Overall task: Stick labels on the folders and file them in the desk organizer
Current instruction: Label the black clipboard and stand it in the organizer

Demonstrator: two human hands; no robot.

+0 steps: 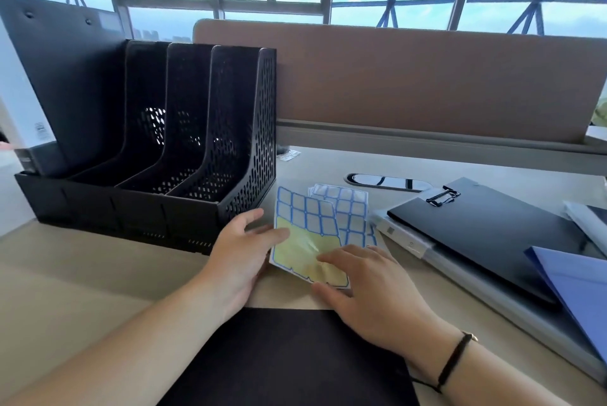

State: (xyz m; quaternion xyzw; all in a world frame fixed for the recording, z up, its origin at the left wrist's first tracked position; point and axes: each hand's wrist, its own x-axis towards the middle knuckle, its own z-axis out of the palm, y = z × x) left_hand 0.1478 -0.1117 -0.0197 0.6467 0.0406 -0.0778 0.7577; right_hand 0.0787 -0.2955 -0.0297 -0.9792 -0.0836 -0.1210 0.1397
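Label sheet: the label sheet (pixel 307 239) sits on the desk (pixel 82 280) just right of the organizer's front corner, its upper part a grid of white labels with blue borders, its lower part bare yellowish backing, creased; its near edge lies just beyond the black folder
Left hand: the left hand (pixel 241 256) holds the sheet's left edge, thumb laid over the top of the backing, the other fingers loosely spread and reaching beneath and beside the sheet toward the organizer
Right hand: the right hand (pixel 364 285) rests on the lower right of the sheet; fingers close together and slightly bent, tips on the creased backing, thumb at the sheet's near edge; whether a label is pinched between them I cannot tell; a dark cord bracelet (pixel 455 359) circles the wrist
Black folder: the black folder (pixel 289 363) lies flat at the near edge of the desk, under both forearms
Spare sheets: more label sheets (pixel 348 205) lie fanned just behind and partly under the held sheet
Desk organizer: the black perforated desk organizer (pixel 184 156) stands at the left, four slots; the leftmost holds a dark upright folder (pixel 62 77); the other three hold nothing visible
Folder stack: at the right a dark clip folder (pixel 486 228) rests on a grey folder (pixel 512 303); a blue folder (pixel 578 290) overlaps their near right corner
Behind: a brown partition (pixel 410 77) runs along the desk's far edge; windows above it
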